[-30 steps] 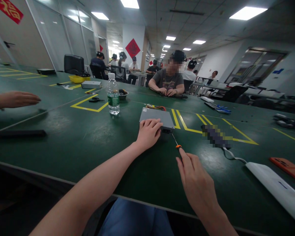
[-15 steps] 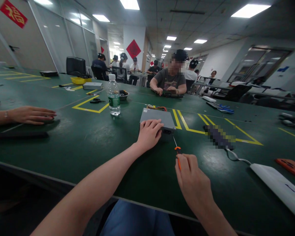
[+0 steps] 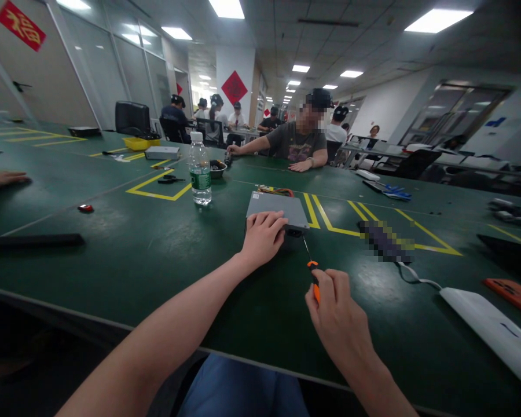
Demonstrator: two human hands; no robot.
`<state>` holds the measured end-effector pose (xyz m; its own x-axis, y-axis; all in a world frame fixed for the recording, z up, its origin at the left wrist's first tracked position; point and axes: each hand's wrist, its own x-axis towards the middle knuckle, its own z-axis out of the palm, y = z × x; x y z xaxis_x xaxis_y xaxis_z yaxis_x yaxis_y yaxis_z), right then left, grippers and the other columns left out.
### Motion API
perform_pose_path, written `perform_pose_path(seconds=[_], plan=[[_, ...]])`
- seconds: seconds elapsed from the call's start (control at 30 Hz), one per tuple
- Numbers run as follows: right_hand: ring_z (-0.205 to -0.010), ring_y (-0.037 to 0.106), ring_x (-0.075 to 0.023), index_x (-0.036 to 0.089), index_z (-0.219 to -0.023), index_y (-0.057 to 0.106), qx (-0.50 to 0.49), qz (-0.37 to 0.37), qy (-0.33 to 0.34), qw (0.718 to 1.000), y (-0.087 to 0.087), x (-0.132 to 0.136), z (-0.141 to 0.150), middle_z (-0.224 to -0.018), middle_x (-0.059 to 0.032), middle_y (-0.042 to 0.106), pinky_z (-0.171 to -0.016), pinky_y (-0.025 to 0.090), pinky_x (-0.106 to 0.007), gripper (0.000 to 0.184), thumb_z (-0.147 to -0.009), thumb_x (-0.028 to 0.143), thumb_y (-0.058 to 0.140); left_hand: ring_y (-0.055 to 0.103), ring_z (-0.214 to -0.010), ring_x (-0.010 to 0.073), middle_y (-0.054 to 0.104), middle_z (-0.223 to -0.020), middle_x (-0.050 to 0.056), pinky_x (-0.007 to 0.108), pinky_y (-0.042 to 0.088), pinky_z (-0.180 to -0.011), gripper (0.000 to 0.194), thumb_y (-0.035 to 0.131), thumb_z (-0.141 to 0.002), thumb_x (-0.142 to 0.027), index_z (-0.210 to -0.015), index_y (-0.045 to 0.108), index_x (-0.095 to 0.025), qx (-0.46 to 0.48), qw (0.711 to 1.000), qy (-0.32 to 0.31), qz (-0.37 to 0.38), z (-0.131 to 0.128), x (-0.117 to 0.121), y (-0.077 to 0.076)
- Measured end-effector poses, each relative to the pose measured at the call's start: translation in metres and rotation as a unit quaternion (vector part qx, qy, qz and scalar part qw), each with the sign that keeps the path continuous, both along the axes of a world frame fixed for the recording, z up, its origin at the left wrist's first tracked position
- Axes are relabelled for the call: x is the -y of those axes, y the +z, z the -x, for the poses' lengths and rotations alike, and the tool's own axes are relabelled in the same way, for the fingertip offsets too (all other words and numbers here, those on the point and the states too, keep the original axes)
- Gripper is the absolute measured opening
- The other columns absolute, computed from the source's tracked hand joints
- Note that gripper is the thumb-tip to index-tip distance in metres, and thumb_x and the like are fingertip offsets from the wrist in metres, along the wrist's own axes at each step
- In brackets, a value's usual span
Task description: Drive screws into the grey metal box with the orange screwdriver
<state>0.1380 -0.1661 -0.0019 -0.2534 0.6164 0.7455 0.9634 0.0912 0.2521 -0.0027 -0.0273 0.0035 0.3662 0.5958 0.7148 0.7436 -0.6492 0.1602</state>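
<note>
A grey metal computer power supply (image 3: 273,204) lies on the green table, with a bundle of coloured wires at its far side and a dark socket on its near right face. My left hand (image 3: 264,234) holds it from above, its fingers over the top and near edge; the thumb is mostly hidden. An orange and black screwdriver (image 3: 314,280) is gripped in my right hand (image 3: 339,313). Its thin shaft points up and left, and the tip meets or nearly meets the near right corner of the power supply. The exact contact point is too small to make out.
A water bottle (image 3: 200,174) stands left of the power supply, near a small metal bowl (image 3: 217,169). To the right are a white power strip (image 3: 490,330) with its cable and an orange phone (image 3: 514,295). A co-worker (image 3: 301,139) sits across the table (image 3: 165,255).
The screwdriver and my right hand have shifted slightly, showing more of the orange handle. The co-worker opposite has reached toward the bowl. At left, another person's hand has drawn back, uncovering a small red object.
</note>
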Motion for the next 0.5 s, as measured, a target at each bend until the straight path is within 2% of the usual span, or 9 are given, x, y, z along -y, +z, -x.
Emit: perform_pose_path(seconds=[0.1,0.23,0.37,0.5], plan=[[-0.054,0.053,-0.0085,0.012,-0.092,0.055,0.018,-0.004,0.002,1.000,0.002,0.000,-0.004,-0.078,-0.0026,0.056,-0.046,0.037,-0.018,0.014,-0.089,0.020,0.045,0.045,-0.112,0.0212,0.055,-0.125,-0.001,0.040,0.030,-0.091,0.024,0.047,-0.085,-0.023,-0.108,0.054,-0.026,0.001,1.000,0.000,-0.001,0.000,-0.001,-0.001],[-0.045,0.050,-0.0073,0.015,-0.091,0.055,-0.003,-0.004,-0.055,0.998,-0.001,-0.002,-0.007,-0.069,0.0017,0.055,-0.040,0.032,-0.019,0.015,-0.090,0.023,0.042,0.044,-0.113,0.0214,0.055,-0.125,-0.001,0.041,0.029,-0.092,0.024,0.047,-0.085,-0.023,-0.108,0.054,-0.027,0.003,1.000,0.001,-0.002,-0.001,-0.001,-0.002],[-0.041,0.049,-0.0075,0.016,-0.087,0.053,0.002,0.068,-0.100,0.993,-0.005,-0.002,-0.001,-0.072,0.0004,0.054,-0.036,0.026,-0.019,0.013,-0.088,0.022,0.042,0.045,-0.113,0.0213,0.055,-0.124,0.000,0.041,0.030,-0.091,0.024,0.047,-0.085,-0.023,-0.108,0.054,-0.026,0.004,1.000,0.000,-0.001,-0.001,-0.001,-0.002],[-0.043,0.052,-0.0086,0.016,-0.087,0.050,-0.003,0.131,-0.119,0.984,0.001,-0.002,0.006,-0.071,0.0005,0.055,-0.037,0.022,-0.019,0.006,-0.084,0.016,0.045,0.044,-0.113,0.0208,0.055,-0.124,0.000,0.040,0.030,-0.091,0.024,0.047,-0.086,-0.023,-0.108,0.054,-0.026,0.001,1.000,-0.003,0.001,0.000,0.000,-0.001]])
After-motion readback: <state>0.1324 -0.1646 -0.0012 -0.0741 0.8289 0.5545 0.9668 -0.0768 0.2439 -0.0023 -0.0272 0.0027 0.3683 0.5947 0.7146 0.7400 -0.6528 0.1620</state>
